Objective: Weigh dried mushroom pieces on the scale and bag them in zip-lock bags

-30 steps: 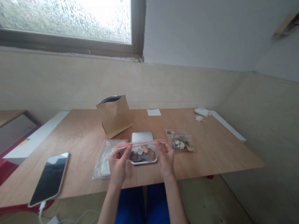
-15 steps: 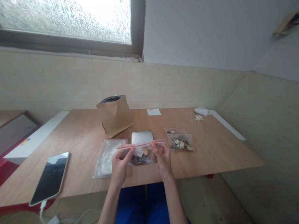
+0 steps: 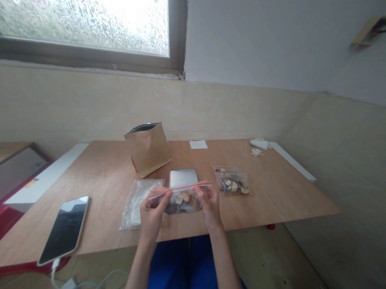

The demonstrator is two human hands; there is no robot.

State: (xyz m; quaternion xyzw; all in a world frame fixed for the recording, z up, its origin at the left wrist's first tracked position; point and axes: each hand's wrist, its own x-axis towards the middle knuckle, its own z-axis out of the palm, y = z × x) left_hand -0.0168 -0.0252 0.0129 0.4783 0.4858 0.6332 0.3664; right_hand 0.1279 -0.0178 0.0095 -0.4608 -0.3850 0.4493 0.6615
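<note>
Between both hands I hold a clear zip bag (image 3: 184, 203) with a red seal strip, above the table's near edge. Inside are dark and orange-brown dried pieces and a small white packet; their exact kind cannot be made out. My left hand (image 3: 154, 208) pinches the strip's left part between thumb and fingers. On the other end, my right hand (image 3: 208, 199) grips the same strip. Just behind the bag lies a flat silver scale-like device (image 3: 183, 176), partly covered from view. A similar filled zip bag (image 3: 232, 183) rests to the right.
Flat clear plastic bags (image 3: 132, 211) lie left of my hands. A brown paper pouch (image 3: 149, 150) stands open behind them. A phone (image 3: 66, 229) with a cable is at the left edge. White paper (image 3: 198, 144) and crumpled white scraps (image 3: 259, 144) lie at the back.
Both hands and the held bag have shifted slightly left. My left hand has slid a little outward along the strip. Everything else stays put.
</note>
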